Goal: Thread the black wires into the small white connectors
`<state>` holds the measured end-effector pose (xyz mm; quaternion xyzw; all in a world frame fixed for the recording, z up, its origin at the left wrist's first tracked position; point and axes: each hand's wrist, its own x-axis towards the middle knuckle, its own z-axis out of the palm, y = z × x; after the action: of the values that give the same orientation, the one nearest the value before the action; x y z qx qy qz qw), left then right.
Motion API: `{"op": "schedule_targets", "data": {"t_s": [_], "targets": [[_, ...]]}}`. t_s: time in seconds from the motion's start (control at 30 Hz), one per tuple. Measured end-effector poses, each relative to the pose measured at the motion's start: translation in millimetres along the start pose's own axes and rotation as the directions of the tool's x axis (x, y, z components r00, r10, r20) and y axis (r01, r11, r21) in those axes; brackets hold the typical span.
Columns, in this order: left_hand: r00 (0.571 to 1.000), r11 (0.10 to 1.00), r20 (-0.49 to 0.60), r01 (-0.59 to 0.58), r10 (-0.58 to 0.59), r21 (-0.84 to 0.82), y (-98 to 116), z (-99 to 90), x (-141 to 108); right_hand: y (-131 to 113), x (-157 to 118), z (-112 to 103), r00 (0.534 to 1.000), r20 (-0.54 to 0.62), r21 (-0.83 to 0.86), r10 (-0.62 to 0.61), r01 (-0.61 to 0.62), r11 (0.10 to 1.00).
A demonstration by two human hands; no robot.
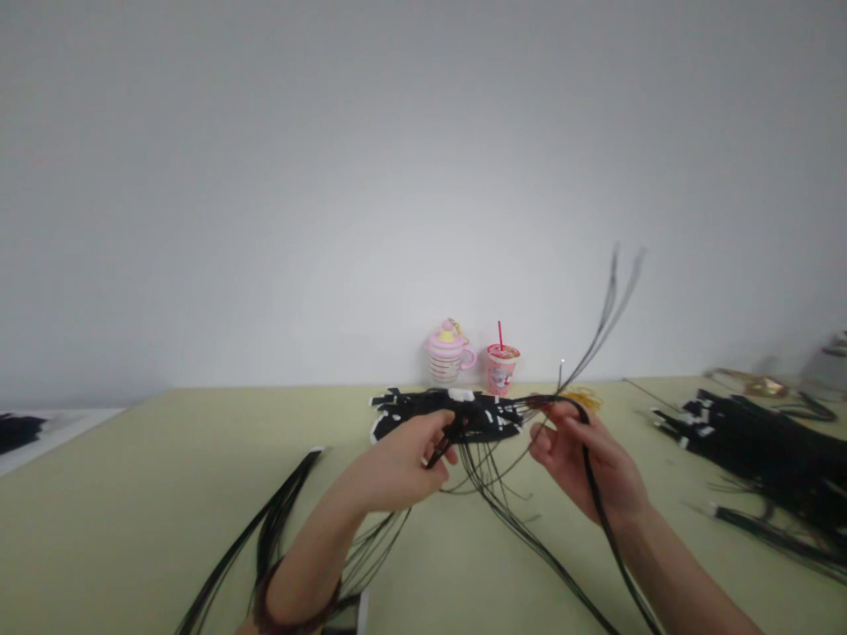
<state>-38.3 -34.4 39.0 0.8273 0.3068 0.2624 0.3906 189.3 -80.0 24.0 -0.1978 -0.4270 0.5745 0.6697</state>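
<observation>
Pinching black cords (594, 488) at its fingertips, the right hand (595, 459) stands just beside the right end of a flat black bundle (490, 429) with white tabs, which lies near the back edge of the table (198, 494). The left hand (403, 459) bends over the front side of the bundle, thumb and fingers closed on a dark slim piece (435, 454); whether that is a tool or gathered cord I cannot tell. Loose strands (552, 563) trail from the bundle toward the front of the table, and two thin ends (604, 316) rise, blurred, above the right hand. The step in hand looks like separating cords at the bundle's right end. The next move seems to call for a steady left hand at the bundle, a light right-hand pinch, and care that the loose strands do not tangle.
</observation>
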Motion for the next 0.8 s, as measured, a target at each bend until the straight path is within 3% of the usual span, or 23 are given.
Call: {"op": "schedule_targets", "data": {"t_s": [0.1, 0.23, 0.4, 0.57, 0.8], "targets": [[0.997, 0.957, 0.028, 0.056, -0.066, 0.286, -7.1, -6.2, -2.0, -11.2, -0.1, -2.6, 0.998, -0.051, 0.037, -0.022, 0.024, 0.999], [0.991, 0.922, -0.032, 0.13, -0.127, 0.364, -12.6, -14.9, -5.1, -20.5, 0.6, -5.6, 0.999, -0.024, 0.065, -0.047, 0.048, 0.997], [0.991, 0.96, 0.008, 0.13, -0.136, 0.247, -15.9, -13.6, -2.0, -17.4, 2.9, -4.3, 0.999, 0.037, 0.01, -0.038, 0.038, 0.999], [0.995, 0.988, 0.069, 0.084, -0.075, -0.129, -4.0, 4.8, 11.0, -6.0, 1.2, 0.8, 0.987, 0.153, 0.037, 0.051, -0.057, 0.998], [0.986, 0.948, -0.156, 0.012, -0.065, -0.319, 18.3, 5.0, 4.1, 4.1, 1.5, -0.5, 0.991, 0.103, 0.021, 0.083, -0.086, 0.996]]}}
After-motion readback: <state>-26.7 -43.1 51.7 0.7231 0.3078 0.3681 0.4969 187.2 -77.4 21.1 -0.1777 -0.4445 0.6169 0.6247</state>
